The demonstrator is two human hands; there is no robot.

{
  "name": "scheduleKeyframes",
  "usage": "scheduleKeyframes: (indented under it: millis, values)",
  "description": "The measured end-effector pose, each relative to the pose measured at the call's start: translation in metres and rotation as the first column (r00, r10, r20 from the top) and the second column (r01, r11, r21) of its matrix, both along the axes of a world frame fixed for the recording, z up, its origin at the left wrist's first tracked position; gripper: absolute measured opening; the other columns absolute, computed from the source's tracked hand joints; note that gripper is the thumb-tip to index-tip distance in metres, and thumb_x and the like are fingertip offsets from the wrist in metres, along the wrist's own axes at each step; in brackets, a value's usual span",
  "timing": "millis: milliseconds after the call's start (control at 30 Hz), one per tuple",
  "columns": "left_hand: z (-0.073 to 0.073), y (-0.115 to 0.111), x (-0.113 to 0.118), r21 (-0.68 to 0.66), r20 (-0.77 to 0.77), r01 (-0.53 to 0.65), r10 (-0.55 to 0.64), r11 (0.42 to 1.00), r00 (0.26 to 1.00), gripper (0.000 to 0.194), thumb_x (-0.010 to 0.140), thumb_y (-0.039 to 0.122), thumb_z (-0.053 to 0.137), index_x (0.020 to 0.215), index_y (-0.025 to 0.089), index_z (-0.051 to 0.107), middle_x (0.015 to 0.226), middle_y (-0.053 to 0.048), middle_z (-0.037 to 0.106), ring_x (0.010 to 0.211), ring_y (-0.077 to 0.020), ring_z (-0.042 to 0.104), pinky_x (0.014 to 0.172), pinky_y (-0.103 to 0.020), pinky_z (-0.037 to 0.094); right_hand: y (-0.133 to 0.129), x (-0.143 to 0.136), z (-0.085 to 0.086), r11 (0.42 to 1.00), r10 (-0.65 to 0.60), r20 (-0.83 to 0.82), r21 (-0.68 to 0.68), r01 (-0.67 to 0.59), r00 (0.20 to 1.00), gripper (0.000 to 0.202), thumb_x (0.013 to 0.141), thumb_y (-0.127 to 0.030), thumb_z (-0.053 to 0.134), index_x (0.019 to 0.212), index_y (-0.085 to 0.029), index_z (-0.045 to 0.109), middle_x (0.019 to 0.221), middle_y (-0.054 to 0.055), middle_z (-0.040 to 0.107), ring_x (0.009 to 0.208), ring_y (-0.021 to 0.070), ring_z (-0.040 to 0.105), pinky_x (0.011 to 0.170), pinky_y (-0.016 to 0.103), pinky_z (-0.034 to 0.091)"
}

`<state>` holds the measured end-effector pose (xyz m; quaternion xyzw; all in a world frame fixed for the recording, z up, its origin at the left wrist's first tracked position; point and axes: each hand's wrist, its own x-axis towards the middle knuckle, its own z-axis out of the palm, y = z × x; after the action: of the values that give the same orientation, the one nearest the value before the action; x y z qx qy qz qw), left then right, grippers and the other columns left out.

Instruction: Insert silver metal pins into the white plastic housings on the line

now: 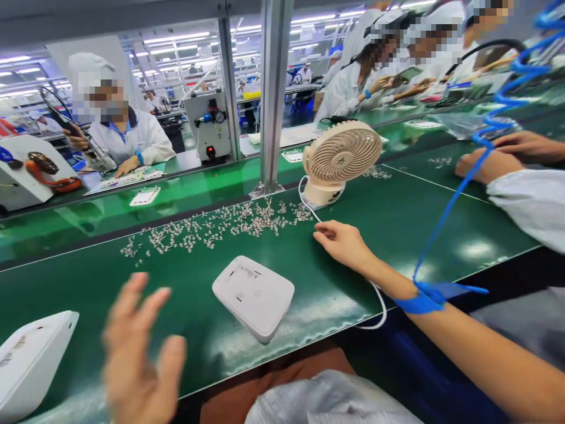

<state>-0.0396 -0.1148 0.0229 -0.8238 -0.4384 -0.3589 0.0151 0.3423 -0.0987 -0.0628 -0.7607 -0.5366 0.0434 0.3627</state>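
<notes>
left hand (pixel 138 356), fingers wide, white casing (pixel 253 299), long axis toward near right, right hand (pixel 343 242), fingers narrow, hold unclear

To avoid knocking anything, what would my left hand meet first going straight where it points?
Probably the scattered small silvery, metallic-looking pieces, though your left hand looks raised and might pass above them.

A beige fan (pixel 343 158) stands near an upright metal post (pixel 274 106).

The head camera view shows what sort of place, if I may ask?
Most likely a factory assembly line: small metallic parts and a white plastic housing lie on a green worktop, and a person in a white coat and cap is opposite.
</notes>
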Motion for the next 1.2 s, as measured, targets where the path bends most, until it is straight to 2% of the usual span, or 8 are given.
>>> scheduleKeyframes:
  millis: [133,267,367,433,567,867,1000,1200]
  values:
    - [-0.039,-0.026,0.045,-0.151,-0.293,0.002,-0.047,0.989,0.955,0.061,0.082,0.020,0.044,0.140,0.034,0.032,0.154,-0.009,0.011,0.136,-0.0416,0.018,0.093,-0.063,0.037,0.028,0.014,0.007,0.997,0.006,0.110,-0.079,0.003,0.994,0.020,0.072,-0.013,0.050,0.083,-0.013,0.066,0.071,0.009,0.064,0.069,0.0203,0.060,0.071,0.032,0.046]
    - [-0.044,-0.028,0.068,0.035,-0.407,-0.125,0.128,0.992,0.904,0.026,0.081,0.029,0.057,0.105,0.026,0.066,0.148,-0.013,0.028,0.130,-0.0509,0.023,0.084,-0.067,0.038,0.039,0.021,0.011,0.993,0.042,0.181,-0.120,-0.020,0.983,0.014,0.069,-0.010,0.048,0.061,-0.017,0.057,0.061,0.007,0.058,0.062,0.0185,0.055,0.064,0.029,0.042]
    - [-0.049,-0.044,0.086,0.199,-0.338,-0.190,0.249,0.961,0.908,0.025,0.079,0.036,0.060,0.095,0.018,0.067,0.132,-0.019,0.049,0.118,-0.0434,0.044,0.086,-0.059,0.041,0.031,0.018,0.011,0.992,0.082,0.200,-0.114,-0.060,0.976,0.015,0.070,-0.011,0.046,0.058,-0.018,0.052,0.059,0.006,0.055,0.059,0.0172,0.052,0.060,0.029,0.040]
    - [-0.053,-0.058,0.098,0.185,-0.287,-0.127,0.178,0.974,0.941,0.034,0.081,0.040,0.057,0.103,0.014,0.064,0.126,-0.021,0.054,0.106,-0.0341,0.054,0.084,-0.049,0.044,0.021,0.012,0.011,0.988,0.122,0.199,-0.115,-0.101,0.972,0.013,0.071,-0.011,0.046,0.064,-0.017,0.054,0.059,0.004,0.053,0.057,0.0162,0.051,0.059,0.028,0.040]
    - [-0.050,-0.076,0.105,0.127,-0.342,0.073,-0.025,0.989,0.939,0.048,0.084,0.050,0.046,0.112,0.014,0.061,0.130,-0.017,0.052,0.115,-0.0335,0.049,0.088,-0.047,0.041,-0.003,-0.009,0.018,0.966,0.258,0.150,-0.024,-0.258,0.954,0.019,0.075,-0.015,0.044,0.084,-0.018,0.061,0.064,0.002,0.053,0.055,0.0137,0.050,0.056,0.027,0.041]
    - [-0.037,-0.093,0.120,0.206,-0.479,-0.030,0.127,0.978,0.869,0.045,0.088,0.046,0.040,0.104,0.013,0.064,0.100,-0.014,0.068,0.067,-0.0208,0.055,0.071,-0.038,0.042,-0.044,-0.080,0.063,0.849,0.526,-0.275,0.222,-0.479,0.805,0.011,0.082,-0.024,0.051,0.073,-0.020,0.055,0.067,0.000,0.055,0.061,0.0106,0.050,0.058,0.023,0.044]
    - [-0.028,-0.090,0.116,0.087,-0.412,0.141,-0.093,0.986,0.907,0.038,0.088,0.040,0.038,0.105,0.020,0.065,0.113,-0.009,0.065,0.098,-0.0267,0.056,0.085,-0.041,0.040,-0.058,-0.097,0.063,0.809,0.586,-0.359,0.224,-0.543,0.726,0.011,0.081,-0.019,0.051,0.070,-0.019,0.054,0.065,-0.001,0.055,0.060,0.0098,0.051,0.057,0.022,0.045]
    - [-0.036,-0.089,0.116,0.166,-0.607,-0.016,0.115,0.986,0.787,0.044,0.084,0.027,0.046,0.126,0.015,0.053,0.130,-0.014,0.053,0.112,-0.0294,0.053,0.080,-0.039,0.046,-0.068,-0.100,0.052,0.787,0.616,-0.269,0.247,-0.565,0.740,0.013,0.082,-0.016,0.051,0.071,-0.019,0.057,0.083,0.005,0.063,0.077,0.0141,0.061,0.067,0.026,0.050]
